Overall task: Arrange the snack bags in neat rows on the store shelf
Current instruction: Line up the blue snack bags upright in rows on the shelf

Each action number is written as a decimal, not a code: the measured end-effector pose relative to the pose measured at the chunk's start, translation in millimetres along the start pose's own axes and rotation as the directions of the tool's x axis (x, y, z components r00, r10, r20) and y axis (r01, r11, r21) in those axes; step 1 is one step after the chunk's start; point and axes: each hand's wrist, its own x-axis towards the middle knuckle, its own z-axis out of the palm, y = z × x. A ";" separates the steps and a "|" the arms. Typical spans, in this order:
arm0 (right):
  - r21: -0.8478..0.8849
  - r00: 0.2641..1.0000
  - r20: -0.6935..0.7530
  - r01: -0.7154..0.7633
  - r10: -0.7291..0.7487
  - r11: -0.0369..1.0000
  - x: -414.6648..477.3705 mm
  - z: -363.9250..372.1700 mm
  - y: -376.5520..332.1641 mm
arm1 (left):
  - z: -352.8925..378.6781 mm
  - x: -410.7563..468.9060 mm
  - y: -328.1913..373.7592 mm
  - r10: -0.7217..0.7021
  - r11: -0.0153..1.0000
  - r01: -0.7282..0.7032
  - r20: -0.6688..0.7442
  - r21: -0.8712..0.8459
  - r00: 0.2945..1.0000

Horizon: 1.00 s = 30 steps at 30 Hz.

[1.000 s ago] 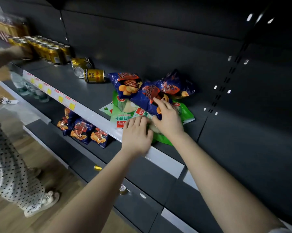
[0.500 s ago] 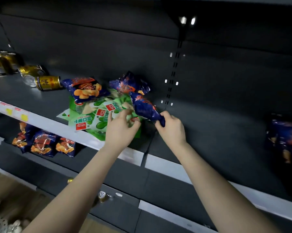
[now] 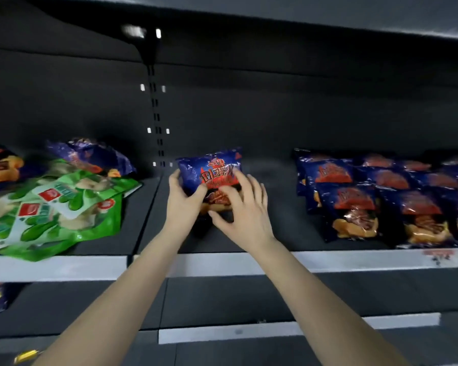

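The blue snack bag is held at the middle of the shelf, apart from the neat rows of matching bags at its 3 o'clock and the loose green bags at its 9 o'clock. Its left edge is gripped by the left hand, thumb wrapped over the front. Its lower face is clasped by the right hand, fingers spread. The bag is judged light, air-puffed and slick, with brittle contents, so it is best taken by the side seams and not squeezed at the belly.

Shop: snack bags on gondola shelf.
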 end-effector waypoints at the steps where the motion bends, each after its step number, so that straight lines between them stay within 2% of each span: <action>1: 0.015 0.997 0.016 -0.070 0.070 0.997 0.1 -6.3 6.3 | 6.3 0.6 0.2 0.008 1.000 -0.008 0.042 0.011 0.999; 5: 0.085 0.952 0.128 -0.291 0.279 0.953 -3.1 -22.0 22.5 | 34.1 -5.7 4.9 -0.007 0.999 -0.004 0.221 0.048 0.975; 8: 0.034 0.916 0.098 -0.395 0.390 0.918 -7.9 -27.6 30.6 | 52.1 -11.7 6.5 -0.099 0.988 0.134 0.348 -0.078 0.932; 15: -0.059 0.889 -0.017 -0.457 0.457 0.887 -12.0 -35.4 49.4 | 75.4 -7.7 -1.9 -0.162 0.976 0.210 0.480 -0.048 0.862; 17: -0.081 0.890 -0.014 -0.455 0.455 0.887 -10.9 -33.9 54.9 | 79.8 -6.9 -1.5 -0.165 0.982 0.187 0.474 0.000 0.865; 20: -0.109 0.894 -0.001 -0.445 0.447 0.889 -8.2 -28.2 62.4 | 81.7 -2.8 -4.1 -0.120 0.980 0.032 0.457 0.195 0.881; 22: -0.120 0.897 0.010 -0.438 0.442 0.891 -5.2 -23.7 67.3 | 79.9 3.6 -10.6 -0.105 0.911 -0.090 0.438 0.402 0.893; 23: -0.129 0.895 0.028 -0.439 0.446 0.889 -3.0 -21.5 69.5 | 78.2 7.2 -15.4 -0.103 0.841 -0.141 0.410 0.522 0.906; 26: -0.162 0.894 0.074 -0.426 0.441 0.890 4.3 -12.8 75.8 | 71.0 17.6 -30.8 -0.114 0.521 -0.248 0.355 0.817 0.928; 28: -0.159 0.898 0.083 -0.416 0.432 0.895 11.4 -8.0 80.2 | 67.1 21.4 -41.6 -0.152 0.369 -0.281 0.355 0.886 0.922; 30: -0.159 0.897 0.102 -0.412 0.430 0.897 21.4 -4.1 86.3 | 65.7 22.9 -47.8 -0.171 0.330 -0.288 0.357 0.899 0.918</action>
